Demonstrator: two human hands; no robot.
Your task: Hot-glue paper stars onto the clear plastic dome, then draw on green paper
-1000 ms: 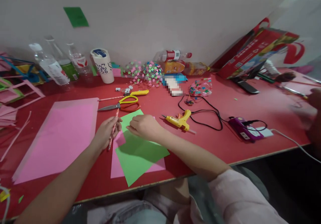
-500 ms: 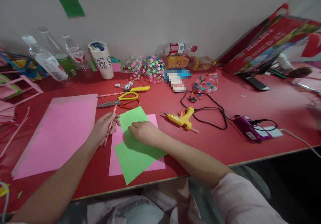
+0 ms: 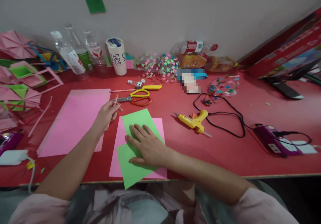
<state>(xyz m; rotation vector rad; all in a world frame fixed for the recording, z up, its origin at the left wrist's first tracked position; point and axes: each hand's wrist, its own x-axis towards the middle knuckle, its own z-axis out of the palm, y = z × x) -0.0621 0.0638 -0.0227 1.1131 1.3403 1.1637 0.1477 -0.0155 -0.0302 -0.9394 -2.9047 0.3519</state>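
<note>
I see pink paper left of the green sheet; right hand spread on it, blocking its middle; glue gun right; left hand, off its far-left corner, grasping; scissors beyond; pencil in that grasp.

Green paper: flat, notched on left side, askew on top of pink sheet, near corner past sheet's near edge, middle covered by right hand. Pink sheet: flat, largely covered, left margin and far right corner showing. Pencil: pinkish, patterned, slanted in left hand, middle hidden.
</note>
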